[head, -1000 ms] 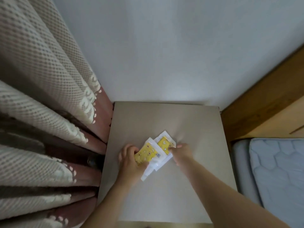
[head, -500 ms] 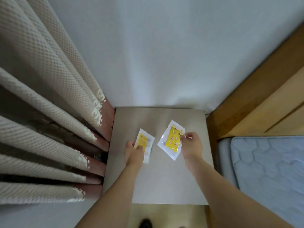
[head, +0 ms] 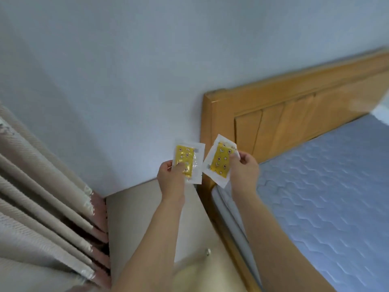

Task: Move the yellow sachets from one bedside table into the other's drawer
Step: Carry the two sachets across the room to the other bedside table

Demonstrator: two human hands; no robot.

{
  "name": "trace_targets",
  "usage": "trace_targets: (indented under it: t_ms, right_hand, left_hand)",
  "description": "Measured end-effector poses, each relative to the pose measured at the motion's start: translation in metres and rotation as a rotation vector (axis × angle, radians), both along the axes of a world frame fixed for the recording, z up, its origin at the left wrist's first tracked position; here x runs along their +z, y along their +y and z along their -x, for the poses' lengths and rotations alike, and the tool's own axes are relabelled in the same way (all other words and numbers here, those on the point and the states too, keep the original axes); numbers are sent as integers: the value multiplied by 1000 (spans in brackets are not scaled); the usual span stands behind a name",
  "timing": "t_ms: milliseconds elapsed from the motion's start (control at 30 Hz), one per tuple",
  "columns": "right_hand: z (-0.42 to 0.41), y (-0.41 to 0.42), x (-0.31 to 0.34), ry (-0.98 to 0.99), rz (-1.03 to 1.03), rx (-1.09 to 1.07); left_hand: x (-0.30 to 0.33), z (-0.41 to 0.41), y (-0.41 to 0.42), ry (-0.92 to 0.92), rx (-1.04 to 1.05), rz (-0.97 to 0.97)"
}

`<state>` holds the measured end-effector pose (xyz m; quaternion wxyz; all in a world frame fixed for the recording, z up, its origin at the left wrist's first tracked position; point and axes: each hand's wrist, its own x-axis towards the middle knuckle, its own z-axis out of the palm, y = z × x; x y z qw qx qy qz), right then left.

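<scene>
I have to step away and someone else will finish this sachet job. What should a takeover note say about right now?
Left hand: pinches one yellow sachet, lifted above the bedside table.
Right hand: pinches the other sachet, held near the headboard.
Done: both sachets are off the table top, one per hand.
Left: carry them to the other bedside table, which is out of view, open its drawer and put both inside.
</scene>
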<state>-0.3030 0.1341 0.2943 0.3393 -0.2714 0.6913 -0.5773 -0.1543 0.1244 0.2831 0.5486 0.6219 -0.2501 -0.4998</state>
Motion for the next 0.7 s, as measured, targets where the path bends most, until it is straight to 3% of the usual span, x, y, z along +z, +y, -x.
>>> trace_targets:
  t_ms: [167,333,533,700]
  right_hand:
    - [67,58,34,24,58,-284]
    - [146,162,61,69,87,-631]
    - [226,349,83,95,144,-981]
    - [267,558,89,138,159,-1289]
  left_hand:
    - [35,63,7,-130,-240,108]
    - [64,162,61,-17,-563,157]
    - [97,297,207,-5,-996,294]
    - [111,397,395,86,-1288,325]
